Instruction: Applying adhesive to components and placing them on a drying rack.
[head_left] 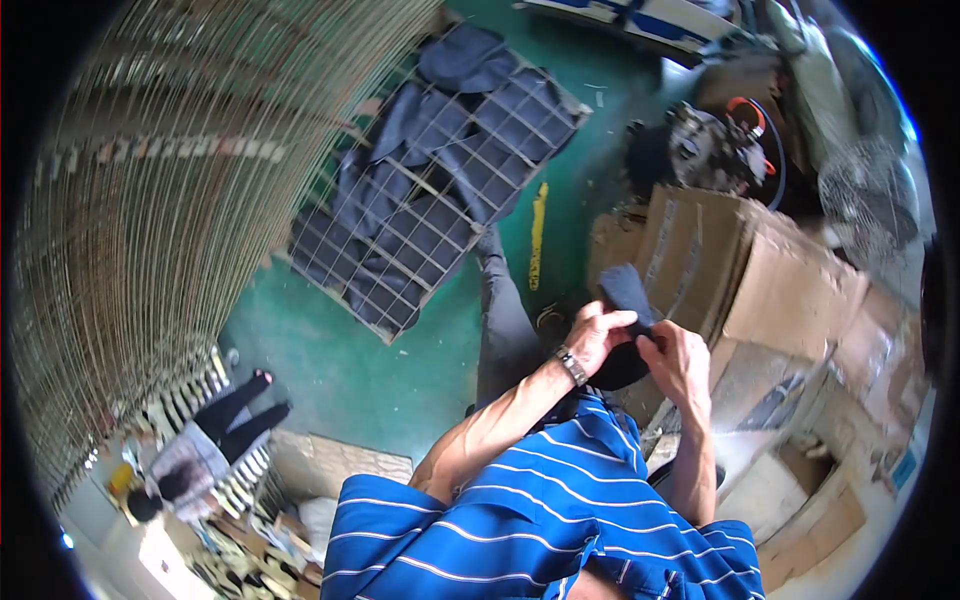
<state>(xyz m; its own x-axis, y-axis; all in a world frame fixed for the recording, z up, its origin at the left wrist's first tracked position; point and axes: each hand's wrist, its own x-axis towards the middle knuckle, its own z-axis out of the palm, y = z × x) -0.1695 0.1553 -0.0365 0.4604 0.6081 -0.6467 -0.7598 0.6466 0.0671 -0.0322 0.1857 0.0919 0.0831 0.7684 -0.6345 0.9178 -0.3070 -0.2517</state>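
A narrow piece of dark navy cloth (625, 288), rounded at its upper end and rather sock-like, is held up between my two hands in front of my body. My left hand (596, 337), with a metal watch on the wrist, pinches its left edge between thumb and fingers. On the other side my right hand (680, 365) grips its lower right part with bent fingers. A black thing just below the cloth is partly covered by my hands, and I cannot make out what it is.
A wire crate (430, 268) of dark cloth stands on the green floor ahead left. Cardboard boxes (790, 290) are close on my right, with machine parts (700, 150) behind them. Many taut strands (230, 130) rise at left. Another person (195, 460) is at lower left.
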